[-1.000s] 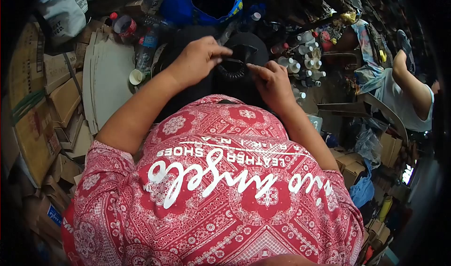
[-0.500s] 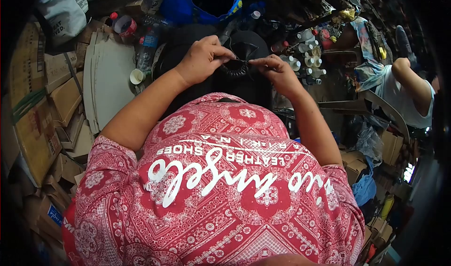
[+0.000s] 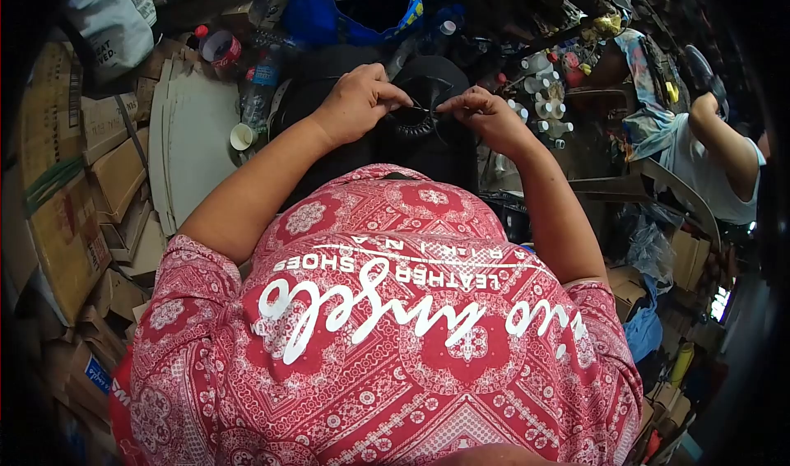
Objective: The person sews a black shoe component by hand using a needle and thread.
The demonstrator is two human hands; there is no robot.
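Note:
A black shoe piece [image 3: 415, 126] with a ridged, gathered rim rests on my lap between my hands; it looks like leather. My left hand [image 3: 355, 104] is over its left side, thumb and forefinger pinched together at a thin dark thread [image 3: 420, 106]. On the other side, my right hand [image 3: 485, 117] is also closed in a pinch, near the shoe piece's right edge, and seems to grip the same thread. Any needle is too small to make out. Dark trousers lie beneath the piece.
A blue bag [image 3: 354, 22] stands ahead. Plastic bottles [image 3: 547, 104] cluster to the right, and a cola bottle [image 3: 220, 48] and a paper cup [image 3: 241, 136] sit left. Cardboard [image 3: 115, 174] is piled at far left. Another person's arm [image 3: 720, 149] shows at right.
My right hand has moved slightly right, widening the gap between my fingertips. My left hand stays almost in place. The other person's arm has barely shifted.

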